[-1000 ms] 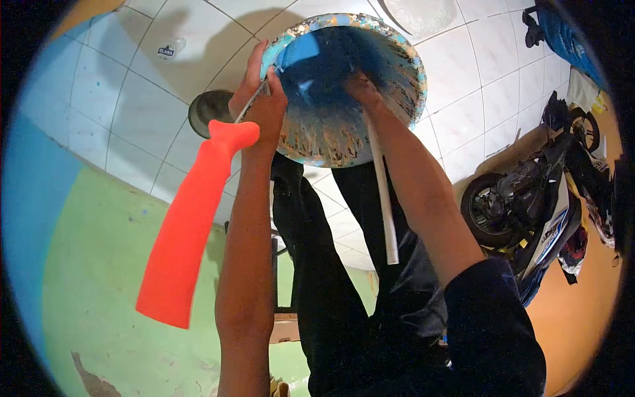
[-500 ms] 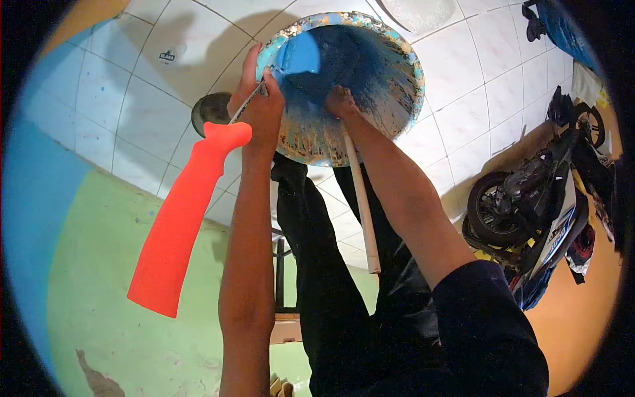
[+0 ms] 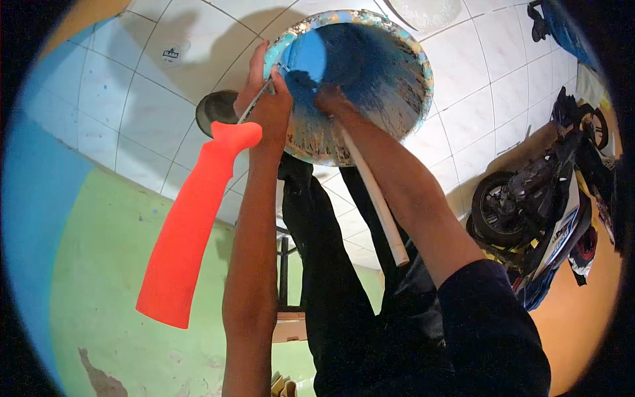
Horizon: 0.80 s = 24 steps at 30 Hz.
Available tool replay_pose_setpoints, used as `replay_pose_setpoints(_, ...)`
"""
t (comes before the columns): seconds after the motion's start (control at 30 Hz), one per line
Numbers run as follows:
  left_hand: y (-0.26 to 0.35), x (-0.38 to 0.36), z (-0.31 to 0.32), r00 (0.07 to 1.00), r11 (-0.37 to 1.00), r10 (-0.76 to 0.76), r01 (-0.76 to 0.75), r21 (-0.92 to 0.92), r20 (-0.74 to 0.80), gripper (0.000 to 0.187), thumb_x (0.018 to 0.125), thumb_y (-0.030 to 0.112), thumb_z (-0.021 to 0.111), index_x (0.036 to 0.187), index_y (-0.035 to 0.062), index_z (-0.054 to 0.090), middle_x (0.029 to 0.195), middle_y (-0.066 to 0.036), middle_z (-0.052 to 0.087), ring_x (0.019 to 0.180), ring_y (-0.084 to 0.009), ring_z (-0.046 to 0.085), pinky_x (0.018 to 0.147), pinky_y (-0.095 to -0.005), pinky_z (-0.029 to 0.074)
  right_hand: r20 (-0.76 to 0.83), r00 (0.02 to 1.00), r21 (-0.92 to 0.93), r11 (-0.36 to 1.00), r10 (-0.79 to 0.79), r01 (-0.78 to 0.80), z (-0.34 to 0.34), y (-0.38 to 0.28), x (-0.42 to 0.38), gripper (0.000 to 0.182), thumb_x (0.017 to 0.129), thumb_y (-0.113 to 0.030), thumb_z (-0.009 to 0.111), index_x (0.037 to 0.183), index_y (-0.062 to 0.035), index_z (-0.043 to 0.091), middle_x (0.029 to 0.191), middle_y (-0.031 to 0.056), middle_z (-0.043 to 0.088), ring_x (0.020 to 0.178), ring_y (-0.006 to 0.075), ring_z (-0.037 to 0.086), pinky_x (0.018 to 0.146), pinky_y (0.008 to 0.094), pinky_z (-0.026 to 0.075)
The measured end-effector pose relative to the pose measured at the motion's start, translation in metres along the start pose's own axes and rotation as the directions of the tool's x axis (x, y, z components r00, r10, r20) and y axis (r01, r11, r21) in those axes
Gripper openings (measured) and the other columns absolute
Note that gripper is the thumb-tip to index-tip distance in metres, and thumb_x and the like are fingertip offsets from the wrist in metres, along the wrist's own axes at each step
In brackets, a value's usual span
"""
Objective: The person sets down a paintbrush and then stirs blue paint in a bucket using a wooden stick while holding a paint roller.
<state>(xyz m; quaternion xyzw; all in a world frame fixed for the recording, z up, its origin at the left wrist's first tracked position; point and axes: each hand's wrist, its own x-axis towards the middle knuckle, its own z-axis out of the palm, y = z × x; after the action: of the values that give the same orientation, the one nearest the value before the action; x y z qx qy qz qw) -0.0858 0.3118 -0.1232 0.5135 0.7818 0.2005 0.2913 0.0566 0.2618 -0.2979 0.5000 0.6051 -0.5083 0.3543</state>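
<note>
While our left hand gripped the bucket rim and orange-handled tool, our right hand, closed around the white stick, sat inside the bucket, stick trailing back toward us.

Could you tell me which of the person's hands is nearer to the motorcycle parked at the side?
The right hand. It is inside the blue paint bucket, on the side toward the motorcycle. The left hand grips the bucket's far rim, holding the orange handle.

Left hand clenched; right hand fisted.
</note>
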Motion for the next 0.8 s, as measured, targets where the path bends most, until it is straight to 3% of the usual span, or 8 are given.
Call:
replay_pose_setpoints(0.07, -0.002, 0.001, -0.003, 1.000, 1.000, -0.011, 0.011, 0.015, 0.004, 0.044, 0.093, 0.014, 0.058, 0.137, 0.0187, 0.053, 0.108, -0.019, 0.071, 0.092, -0.0363, 0.072, 0.075, -0.0429, 0.057, -0.039, 0.999, 0.164, 0.986, 0.016, -0.010, -0.012, -0.035, 0.001, 0.046, 0.097, -0.038, 0.051, 0.126, -0.0044, 0.065, 0.130, 0.0151, 0.063, 0.131, 0.0337, 0.054, 0.106, 0.0501, 0.046)
replay_pose_setpoints(0.13, -0.002, 0.002, -0.002, 1.000, 1.000, -0.020, 0.019, 0.024, 0.022, 0.045, 0.093, 0.014, 0.058, 0.138, 0.0188, 0.053, 0.107, -0.019, 0.071, 0.092, -0.0363, 0.072, 0.075, -0.0430, 0.057, -0.066, 0.950, 0.482, 0.843, 0.306, -0.238, -0.011, -0.062, 0.014, 0.038, 0.097, -0.026, 0.049, 0.122, -0.0044, 0.068, 0.129, 0.0178, 0.064, 0.123, 0.0352, 0.060, 0.101, 0.0485, 0.051)
replay_pose_setpoints(0.17, -0.003, 0.002, -0.003, 0.999, 0.999, -0.018, 0.017, 0.042, 0.028, 0.045, 0.093, 0.014, 0.058, 0.138, 0.0189, 0.053, 0.107, -0.019, 0.072, 0.092, -0.0366, 0.072, 0.076, -0.0432, 0.057, -0.063, 0.949, 0.481, 0.842, 0.310, -0.243, -0.009, -0.057, 0.014, 0.038, 0.097, -0.026, 0.049, 0.122, -0.0044, 0.068, 0.129, 0.0178, 0.064, 0.123, 0.0352, 0.060, 0.101, 0.0485, 0.051)
replay_pose_setpoints(0.23, 0.000, -0.001, -0.006, 0.999, 0.999, -0.015, 0.012, 0.051, 0.049, 0.046, 0.094, 0.014, 0.058, 0.139, 0.0190, 0.052, 0.106, -0.018, 0.072, 0.092, -0.0369, 0.072, 0.077, -0.0434, 0.057, -0.131, 0.981, -0.182, 0.976, -0.145, 0.120, 0.007, -0.034, 0.025, 0.033, 0.093, -0.016, 0.054, 0.119, -0.0011, 0.069, 0.124, 0.0221, 0.065, 0.118, 0.0365, 0.064, 0.096, 0.0463, 0.054)
replay_pose_setpoints(0.27, 0.002, -0.001, -0.006, 0.998, 0.999, -0.038, 0.037, 0.039, 0.050, 0.045, 0.094, 0.014, 0.058, 0.139, 0.0183, 0.052, 0.108, -0.018, 0.071, 0.093, -0.0374, 0.072, 0.078, -0.0435, 0.057, -0.134, 0.981, -0.187, 0.976, -0.142, 0.116, 0.009, -0.022, 0.035, 0.033, 0.093, -0.016, 0.054, 0.119, -0.0011, 0.069, 0.124, 0.0221, 0.065, 0.118, 0.0365, 0.064, 0.096, 0.0463, 0.054)
replay_pose_setpoints(0.37, -0.006, -0.002, -0.003, 1.000, 1.000, -0.026, 0.026, -0.003, 0.002, 0.045, 0.094, 0.014, 0.057, 0.139, 0.0170, 0.052, 0.112, -0.018, 0.070, 0.095, -0.0383, 0.071, 0.081, -0.0438, 0.056, -0.493, 0.867, 0.268, 0.960, 0.070, 0.075, 0.030, 0.014, 0.077, 0.018, 0.089, -0.019, 0.058, 0.094, -0.0023, 0.063, 0.096, 0.0197, 0.067, 0.090, 0.0358, 0.068, 0.079, 0.0436, 0.056)
replay_pose_setpoints(0.47, -0.006, -0.001, -0.003, 1.000, 1.000, -0.020, 0.020, -0.022, 0.005, 0.045, 0.095, 0.013, 0.056, 0.140, 0.0161, 0.051, 0.117, -0.018, 0.069, 0.095, -0.0385, 0.071, 0.081, -0.0437, 0.057, -0.483, 0.811, 0.490, 0.869, 0.331, -0.062, -0.048, 0.013, 0.002, 0.024, 0.084, -0.020, 0.063, 0.097, 0.0001, 0.067, 0.103, 0.0232, 0.069, 0.100, 0.0389, 0.068, 0.089, 0.0427, 0.055)
replay_pose_setpoints(0.8, -0.014, 0.001, 0.002, 0.992, 0.995, 0.095, -0.098, -0.036, -0.078, 0.046, 0.095, 0.012, 0.058, 0.140, 0.0155, 0.052, 0.115, -0.018, 0.070, 0.093, -0.0371, 0.072, 0.077, -0.0419, 0.058, -0.473, 0.806, 0.495, 0.864, 0.356, -0.091, -0.056, -0.025, 0.013, 0.037, 0.088, -0.016, 0.057, 0.119, 0.0032, 0.061, 0.118, 0.0287, 0.067, 0.110, 0.0424, 0.067, 0.095, 0.0452, 0.055)
